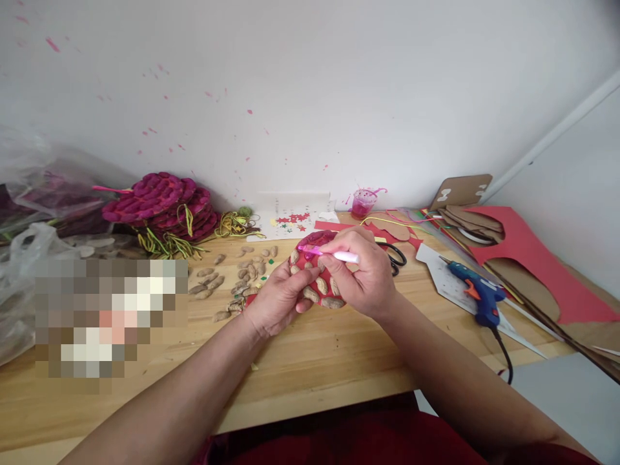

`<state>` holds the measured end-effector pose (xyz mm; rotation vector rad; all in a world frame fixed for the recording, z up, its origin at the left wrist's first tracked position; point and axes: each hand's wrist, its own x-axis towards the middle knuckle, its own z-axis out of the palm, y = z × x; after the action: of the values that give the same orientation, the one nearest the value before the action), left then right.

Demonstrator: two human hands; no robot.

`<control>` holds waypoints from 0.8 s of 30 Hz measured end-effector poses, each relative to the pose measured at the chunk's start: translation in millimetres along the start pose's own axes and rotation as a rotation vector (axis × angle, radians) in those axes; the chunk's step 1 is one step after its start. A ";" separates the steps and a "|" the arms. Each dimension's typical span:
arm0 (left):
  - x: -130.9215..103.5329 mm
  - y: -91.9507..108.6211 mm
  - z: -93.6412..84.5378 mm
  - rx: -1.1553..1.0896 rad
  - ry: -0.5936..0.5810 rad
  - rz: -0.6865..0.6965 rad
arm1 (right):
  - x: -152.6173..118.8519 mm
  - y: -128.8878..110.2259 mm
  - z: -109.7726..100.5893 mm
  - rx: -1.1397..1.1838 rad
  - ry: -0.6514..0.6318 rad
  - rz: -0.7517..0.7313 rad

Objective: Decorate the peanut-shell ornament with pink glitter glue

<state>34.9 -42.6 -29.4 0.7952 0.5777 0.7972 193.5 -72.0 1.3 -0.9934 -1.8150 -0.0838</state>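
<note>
My left hand [278,294] grips the lower left edge of a red piece [322,271] covered with peanuts, held up over the wooden table. Peanuts along its top are coloured magenta, while those lower down keep their plain tan shell. In my right hand [365,274] is a white and pink brush [343,256], pinched between the fingers. Its pink tip touches the upper left part of the piece. Loose peanuts [208,282] lie on the table left of my left hand.
Stacked magenta peanut pieces [165,203] with yarn stand at the back left, near plastic bags [39,258]. Behind my hands are star confetti on paper [271,223] and a cup of pink paint [363,203]. Black-handled scissors [398,257] and a blue glue gun [477,290] lie right.
</note>
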 end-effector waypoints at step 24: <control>-0.2 -1.3 -2.8 -0.010 -0.004 -0.040 | 1.4 5.1 -7.9 0.030 0.021 0.123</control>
<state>33.3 -42.3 -32.0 0.7742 0.5837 0.7612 202.5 -71.6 4.3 -1.0759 -1.7274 0.0086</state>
